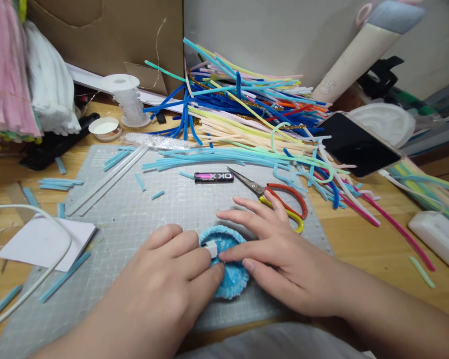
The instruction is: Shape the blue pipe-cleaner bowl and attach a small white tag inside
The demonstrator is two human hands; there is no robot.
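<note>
A round, shallow dish shape of fuzzy blue pipe cleaner point(235, 286) with a raised rim lies on the grey cutting mat point(142, 269). My left hand point(175, 264) covers its left side, fingers curled and pinched together. From under those fingers a small white piece point(210, 248) sticks out over the inside of the blue dish; what it belongs to is hidden. My right hand point(280, 254) is spread, with the index fingertip touching the inside of the dish beside the white piece. Just beyond that hand are scissors point(256, 187) with red and yellow handles.
A black-and-pink tube point(214, 177) and cut blue pipe-cleaner pieces point(115, 158) lie on the mat. Behind is a heap of colourful pipe cleaners point(247, 104). A phone point(359, 144) stands right; clear sticks point(108, 179), a spool point(125, 99) and a white cable point(65, 234) are left.
</note>
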